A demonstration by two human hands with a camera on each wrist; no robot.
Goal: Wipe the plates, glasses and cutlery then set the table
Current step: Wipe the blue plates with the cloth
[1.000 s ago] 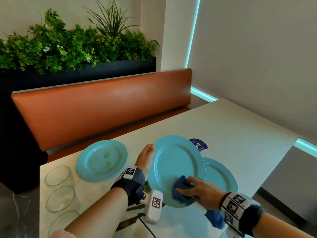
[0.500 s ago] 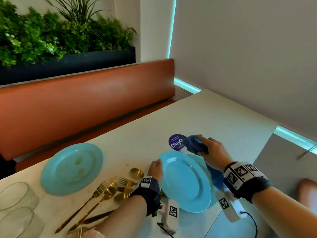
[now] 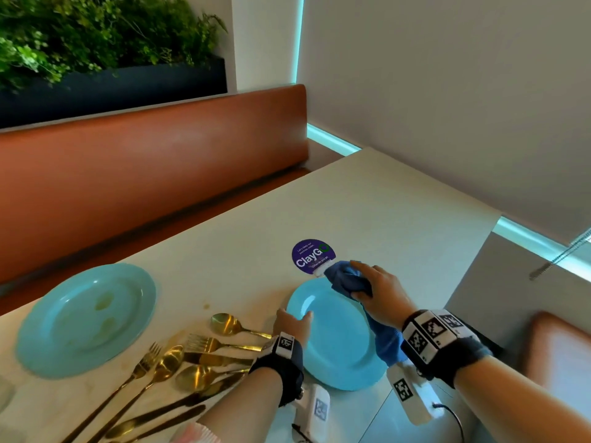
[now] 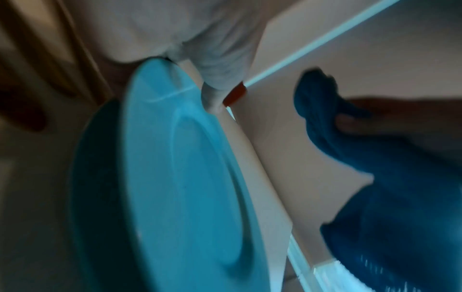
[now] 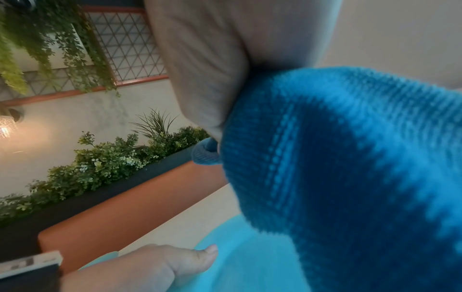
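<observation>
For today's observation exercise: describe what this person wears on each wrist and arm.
Both wrists carry dark bands with white blocks printed with black square codes. A white coded box hangs under each: left hand, right hand. A black cable leaves the right box. A pink cuff shows on the left forearm.

A purple round sign (image 3: 312,256) on the table reads "ClayGo".

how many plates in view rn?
2 visible. One plate lies flat at the table's left, with smears on it. The other plate is near the right edge, held at its rim by the left hand. Another may be hidden beneath it.
</observation>
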